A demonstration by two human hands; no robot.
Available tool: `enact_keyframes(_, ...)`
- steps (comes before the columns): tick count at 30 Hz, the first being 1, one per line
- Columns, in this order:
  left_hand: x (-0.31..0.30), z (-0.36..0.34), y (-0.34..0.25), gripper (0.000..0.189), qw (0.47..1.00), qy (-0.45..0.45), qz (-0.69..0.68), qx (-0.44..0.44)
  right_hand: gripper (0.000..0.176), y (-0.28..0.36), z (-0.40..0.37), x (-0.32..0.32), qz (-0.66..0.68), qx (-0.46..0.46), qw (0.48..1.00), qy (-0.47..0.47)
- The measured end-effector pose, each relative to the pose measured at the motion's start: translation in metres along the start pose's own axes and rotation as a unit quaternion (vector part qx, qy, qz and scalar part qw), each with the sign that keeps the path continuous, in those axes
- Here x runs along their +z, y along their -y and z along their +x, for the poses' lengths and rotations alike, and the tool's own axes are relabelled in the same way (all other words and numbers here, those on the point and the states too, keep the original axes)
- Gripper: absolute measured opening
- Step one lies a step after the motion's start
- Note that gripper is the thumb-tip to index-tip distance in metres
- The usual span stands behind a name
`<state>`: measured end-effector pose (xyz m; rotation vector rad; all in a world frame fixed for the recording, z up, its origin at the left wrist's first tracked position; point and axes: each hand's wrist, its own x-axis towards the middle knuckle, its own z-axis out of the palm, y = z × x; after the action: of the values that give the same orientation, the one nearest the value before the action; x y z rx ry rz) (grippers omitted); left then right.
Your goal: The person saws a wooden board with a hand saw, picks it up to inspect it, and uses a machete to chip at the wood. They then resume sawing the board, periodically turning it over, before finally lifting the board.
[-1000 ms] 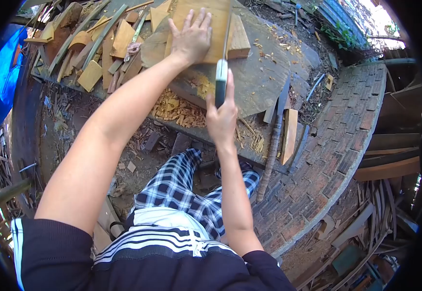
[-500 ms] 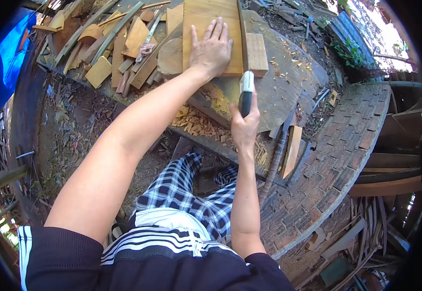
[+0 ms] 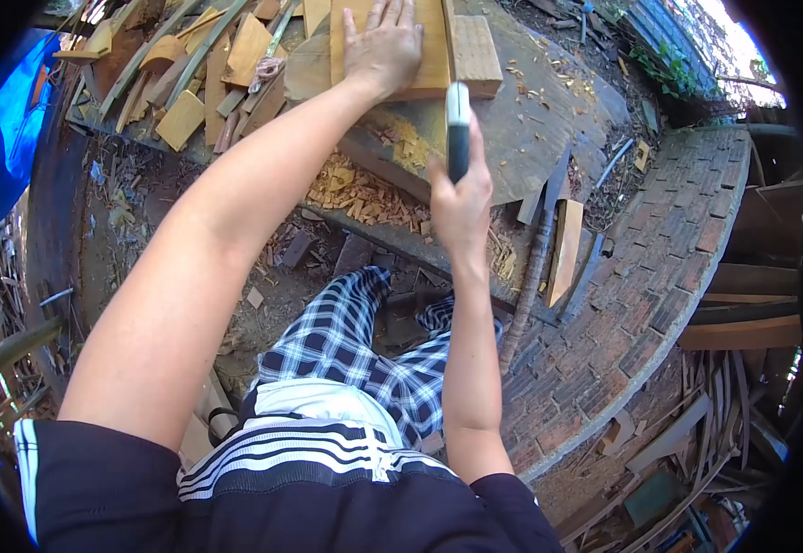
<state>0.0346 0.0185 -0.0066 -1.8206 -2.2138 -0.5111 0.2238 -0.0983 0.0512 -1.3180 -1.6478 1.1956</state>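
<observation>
My left hand (image 3: 383, 55) lies flat on a yellowish wooden board (image 3: 434, 55), its fingers spread and pressing on the top. In my right hand (image 3: 461, 203) is a handsaw (image 3: 458, 138), gripped by its dark green and white handle. Its blade appears nearly edge-on along the board's right side and is hard to make out. A pale wooden block (image 3: 475, 55) sits just right of that edge. Beneath them is a worn wooden work surface (image 3: 531, 138), with yellow sawdust (image 3: 411, 147) near the board's front edge.
Wood offcuts (image 3: 180, 120) are heaped at the left. Shavings (image 3: 365, 194) cover the front ledge. A long tool with a wrapped handle (image 3: 531, 267) leans beside a wooden strip (image 3: 565, 249). A curved brick ledge (image 3: 641, 286) runs along the right, with scrap wood (image 3: 696, 424) below it.
The head view has shifted, so the board and both hands appear higher in the picture. My right hand and the saw handle have moved slightly forward. My left hand stays flat on the board.
</observation>
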Motion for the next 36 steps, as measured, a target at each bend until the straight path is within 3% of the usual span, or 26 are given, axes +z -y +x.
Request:
enact_keyframes(1,0.003,-0.001,0.002,0.053,1.000,0.016,0.012,0.001,0.067,-0.004,-0.015,0.001,-0.005,-0.054,0.998,-0.020)
enact_keyframes(3,0.001,0.005,0.000,0.054,0.999,0.025,0.019,-0.009,0.067,-0.019,-0.060,-0.006,-0.012,-0.034,0.999,-0.018)
enact_keyframes(4,0.000,0.002,-0.003,0.054,0.999,0.025,0.015,-0.014,0.068,-0.035,-0.084,-0.009,-0.040,-0.072,0.996,-0.024)
enact_keyframes(7,-0.005,0.000,-0.004,0.054,0.999,0.028,0.012,-0.019,0.069,-0.032,-0.123,-0.019,0.018,0.032,0.999,0.010)
enact_keyframes(8,-0.006,0.001,-0.006,0.054,0.999,0.038,0.011,-0.017,0.068,-0.025,-0.123,-0.021,0.019,0.048,0.999,0.011)
enact_keyframes(10,-0.002,0.001,-0.005,0.054,0.999,0.037,0.013,-0.015,0.065,-0.018,-0.079,-0.019,-0.009,-0.033,0.999,-0.008)
enact_keyframes(11,-0.002,0.002,-0.004,0.054,0.999,0.033,0.018,-0.013,0.063,-0.009,-0.050,-0.018,0.029,0.049,0.998,0.026)
enact_keyframes(13,-0.006,0.005,-0.003,0.054,0.999,0.037,0.016,-0.013,0.068,0.000,-0.004,-0.005,0.032,0.043,0.998,0.015)
enact_keyframes(15,-0.003,0.003,-0.003,0.054,0.999,0.050,0.008,-0.017,0.068,0.000,-0.006,-0.005,0.034,0.042,0.998,0.011)
enact_keyframes(16,0.000,0.002,0.001,0.054,0.999,0.042,0.016,-0.012,0.068,0.008,-0.019,-0.012,0.039,0.061,0.997,0.028)
enact_keyframes(18,0.004,0.005,0.003,0.054,0.999,0.030,0.022,-0.002,0.069,-0.001,-0.071,-0.012,0.017,-0.019,0.999,-0.020)
enact_keyframes(20,0.006,0.004,0.004,0.054,0.999,0.031,0.027,-0.007,0.069,-0.016,-0.134,-0.025,0.000,-0.007,1.000,-0.008)
enact_keyframes(22,-0.001,0.002,0.001,0.053,0.999,0.032,0.027,-0.009,0.069,-0.001,-0.145,-0.037,0.015,0.009,1.000,0.007)
enact_keyframes(25,-0.002,-0.004,-0.004,0.053,0.999,0.033,0.018,-0.009,0.066,0.012,-0.075,-0.031,0.004,0.008,1.000,0.018)
enact_keyframes(26,-0.002,-0.001,-0.004,0.053,0.999,0.030,0.017,-0.008,0.065,0.014,-0.039,-0.023,0.058,0.084,0.994,0.043)
enact_keyframes(27,-0.004,0.002,-0.004,0.053,0.999,0.025,0.019,-0.005,0.066,0.000,-0.008,-0.010,0.021,-0.033,0.999,-0.001)
enact_keyframes(28,-0.005,0.003,-0.003,0.053,0.999,0.029,0.018,-0.010,0.067,0.016,0.004,-0.006,0.003,0.055,0.998,0.019)
enact_keyframes(31,-0.005,-0.001,-0.004,0.053,0.999,0.042,0.008,-0.019,0.068,0.013,-0.029,-0.009,0.029,0.032,0.999,0.015)
enact_keyframes(34,-0.006,0.000,-0.006,0.052,0.999,0.042,0.013,-0.021,0.070,-0.004,-0.122,-0.018,0.009,-0.013,1.000,-0.007)
enact_keyframes(36,-0.006,0.000,-0.003,0.052,0.999,0.043,0.029,-0.017,0.071,0.004,-0.143,-0.033,0.027,0.046,0.998,0.023)
